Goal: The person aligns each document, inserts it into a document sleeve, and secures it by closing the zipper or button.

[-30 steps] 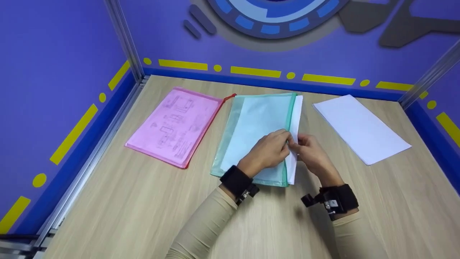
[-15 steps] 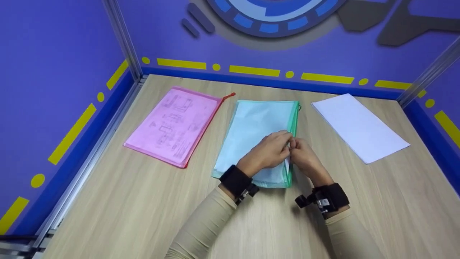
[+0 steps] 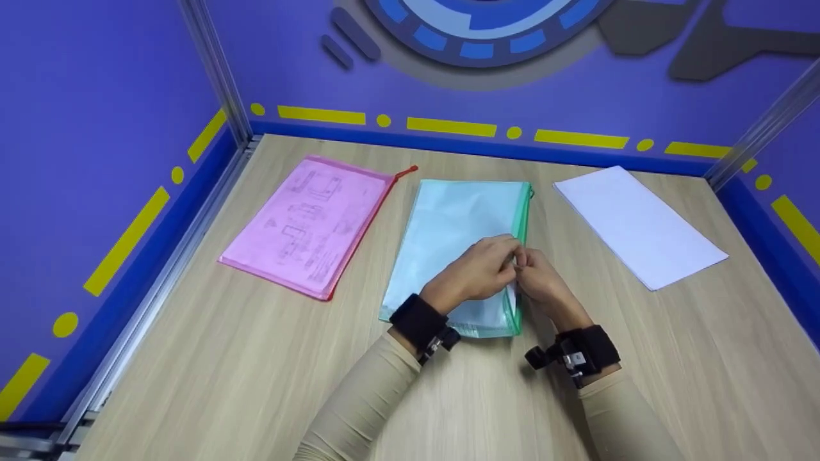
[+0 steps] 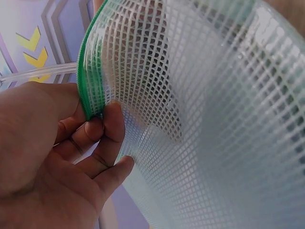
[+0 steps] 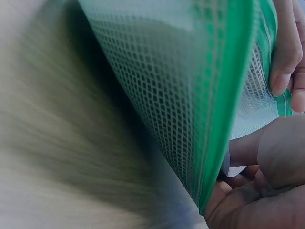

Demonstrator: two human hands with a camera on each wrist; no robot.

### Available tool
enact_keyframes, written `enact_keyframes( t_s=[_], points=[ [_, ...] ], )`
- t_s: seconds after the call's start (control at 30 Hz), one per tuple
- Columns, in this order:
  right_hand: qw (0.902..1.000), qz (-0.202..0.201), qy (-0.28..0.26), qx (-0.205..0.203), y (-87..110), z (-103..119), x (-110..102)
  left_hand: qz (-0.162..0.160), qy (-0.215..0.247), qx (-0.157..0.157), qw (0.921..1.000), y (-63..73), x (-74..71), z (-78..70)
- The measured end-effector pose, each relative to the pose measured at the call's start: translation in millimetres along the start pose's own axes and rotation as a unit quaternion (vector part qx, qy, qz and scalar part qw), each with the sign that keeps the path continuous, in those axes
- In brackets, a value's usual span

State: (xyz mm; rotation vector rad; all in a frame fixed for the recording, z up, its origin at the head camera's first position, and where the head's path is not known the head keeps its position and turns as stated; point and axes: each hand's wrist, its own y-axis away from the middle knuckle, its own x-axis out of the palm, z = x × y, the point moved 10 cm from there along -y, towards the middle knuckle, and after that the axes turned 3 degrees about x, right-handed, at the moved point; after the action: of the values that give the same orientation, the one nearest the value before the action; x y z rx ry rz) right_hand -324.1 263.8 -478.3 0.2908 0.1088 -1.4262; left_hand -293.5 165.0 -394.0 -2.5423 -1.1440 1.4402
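A mesh zipper pouch (image 3: 448, 214) with a green edge lies at the middle of the table, pale sheets showing through it. My left hand (image 3: 480, 269) pinches the upper layer of its right edge, and the left wrist view shows the green zipper strip (image 4: 85, 71) between thumb and fingers. Close beside it my right hand (image 3: 548, 282) grips the lower layer of that edge. The pouch gapes between the hands; white paper (image 5: 234, 170) shows inside by my right thumb. Part of the opening is hidden behind my hands.
To the left lies a pink zipper pouch (image 3: 307, 224) holding a printed sheet, its red pull tab pointing up and right. White paper (image 3: 640, 227) rests at the right. Purple panels (image 3: 320, 83) stand around the back and sides of the wooden table (image 3: 256, 371).
The white paper sticking out past the green pouch's right edge has slipped inside. My right hand has moved left, against the pouch edge, while my left hand has barely moved.
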Motion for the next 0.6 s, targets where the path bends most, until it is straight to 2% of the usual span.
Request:
enact_keyframes(
  t_s=[0.13,0.23,0.3,0.37,0.4,0.47,0.53,0.6],
  points=[
    [0.9999,-0.012,0.007,0.002,-1.1,1,-2,-0.011,0.001,-0.017,0.9998,-0.8,-1.4,4.2],
    [0.9994,-0.027,0.021,-0.001,-2.2,4,-7,-0.031,-0.006,-0.058,0.9978,0.9,-5.2,14.5],
    [0.9977,-0.051,0.044,-0.011,-0.4,6,-19,-0.038,-0.005,-0.090,0.9952,3.3,-6.0,23.3],
    [0.9920,-0.086,0.088,-0.029,3.3,9,-39,-0.040,0.000,-0.113,0.9928,5.3,-4.9,30.2],
    [0.9864,-0.107,0.118,-0.040,5.1,11,-51,-0.040,0.008,-0.119,0.9920,5.8,-4.1,32.4],
    [0.9657,-0.147,0.204,-0.065,6.7,17,-78,-0.043,0.017,-0.121,0.9916,5.5,-3.1,33.8],
    [0.9340,-0.174,0.302,-0.080,5.0,23,-104,-0.045,0.017,-0.122,0.9913,5.2,-2.6,33.6],
    [0.8999,-0.184,0.389,-0.073,2.6,26,-129,-0.046,0.016,-0.126,0.9908,5.5,-1.1,32.4]
  ],
)
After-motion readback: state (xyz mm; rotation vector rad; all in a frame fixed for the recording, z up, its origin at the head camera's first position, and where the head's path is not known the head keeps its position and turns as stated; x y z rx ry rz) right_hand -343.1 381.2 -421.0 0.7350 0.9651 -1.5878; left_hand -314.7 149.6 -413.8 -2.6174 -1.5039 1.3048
